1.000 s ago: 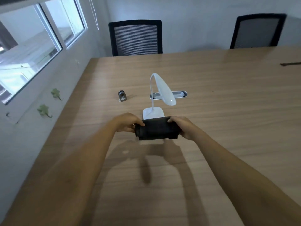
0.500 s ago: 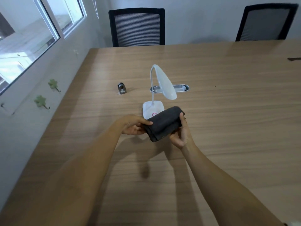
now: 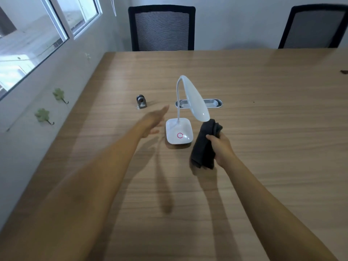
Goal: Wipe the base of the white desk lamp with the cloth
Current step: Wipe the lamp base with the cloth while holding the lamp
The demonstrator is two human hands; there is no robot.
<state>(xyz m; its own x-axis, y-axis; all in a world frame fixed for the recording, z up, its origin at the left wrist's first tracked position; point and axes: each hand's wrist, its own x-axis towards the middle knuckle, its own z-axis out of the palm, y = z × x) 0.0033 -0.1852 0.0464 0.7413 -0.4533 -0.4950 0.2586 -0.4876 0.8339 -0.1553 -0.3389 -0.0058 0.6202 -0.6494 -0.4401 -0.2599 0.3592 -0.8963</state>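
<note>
The white desk lamp stands mid-table on a square white base with a pink ring button, its curved head leaning right. A folded dark grey cloth hangs just right of the base, gripped by my right hand. My left hand is blurred, its fingers spread and holding nothing, just left of the base and apart from it.
The wooden table has a small grey metal object left of the lamp and an oval cable tray behind it. Two black mesh chairs stand at the far edge. A wall with windows and green hooks runs along the left.
My left hand has let go of the cloth and swung out to the left of the base. My right hand has carried the cloth to the right, uncovering the base.
</note>
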